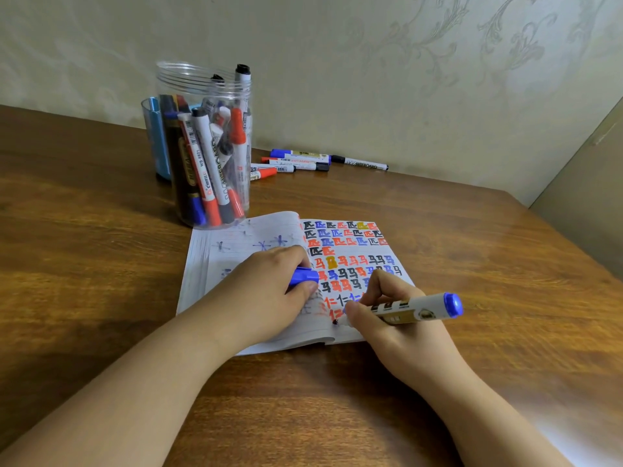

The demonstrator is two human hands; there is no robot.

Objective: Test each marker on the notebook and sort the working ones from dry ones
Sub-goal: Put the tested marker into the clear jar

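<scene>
On the open notebook (pixel 340 251), my right hand (pixel 397 318) grips a blue marker (pixel 414 306), tip touching paper; my left hand (pixel 269 291), at nine o'clock, holds its cap (pixel 303 276).

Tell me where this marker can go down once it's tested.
Bare table lies right of the notebook, and between the notebook and the row of loose markers by the wall. It is crowded at the jar touching the notebook's far left corner.
</scene>
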